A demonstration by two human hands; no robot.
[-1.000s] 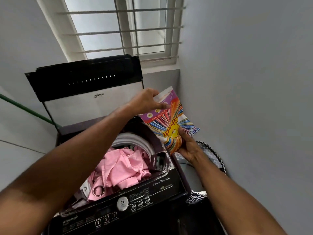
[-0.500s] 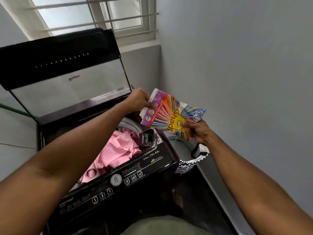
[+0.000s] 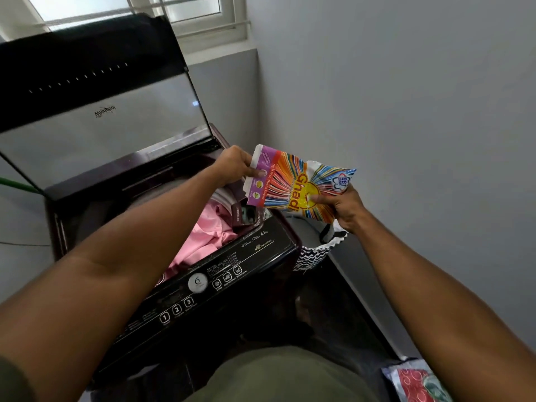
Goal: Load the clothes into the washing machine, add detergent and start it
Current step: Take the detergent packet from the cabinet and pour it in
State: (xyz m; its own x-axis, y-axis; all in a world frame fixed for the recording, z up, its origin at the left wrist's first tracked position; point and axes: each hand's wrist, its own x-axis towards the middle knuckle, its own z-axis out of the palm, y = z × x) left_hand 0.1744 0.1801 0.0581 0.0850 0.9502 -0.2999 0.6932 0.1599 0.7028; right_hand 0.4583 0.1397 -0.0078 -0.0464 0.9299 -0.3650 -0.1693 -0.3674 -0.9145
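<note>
A colourful striped detergent packet [image 3: 293, 187] lies sideways in the air over the right rim of the top-loading washing machine [image 3: 255, 256]. My left hand [image 3: 235, 166] pinches its open white end. My right hand [image 3: 342, 207] grips the other end from below. The machine's lid [image 3: 95, 91] stands raised at the back. Pink clothes [image 3: 203, 236] fill the drum under my left forearm. A small dark detergent compartment [image 3: 245, 216] sits at the drum's right corner, just below the packet's open end.
A black-and-white patterned laundry basket [image 3: 313, 256] stands between the machine and the grey wall on the right. Buttons and a round dial [image 3: 197, 282] line the machine's front panel. Another printed packet [image 3: 417, 381] lies on the floor at lower right. A barred window [image 3: 185, 13] is behind.
The packet has turned from nearly upright to lying sideways, open end to the left, held by both hands. My view has dropped and shifted, so the window sits higher.
</note>
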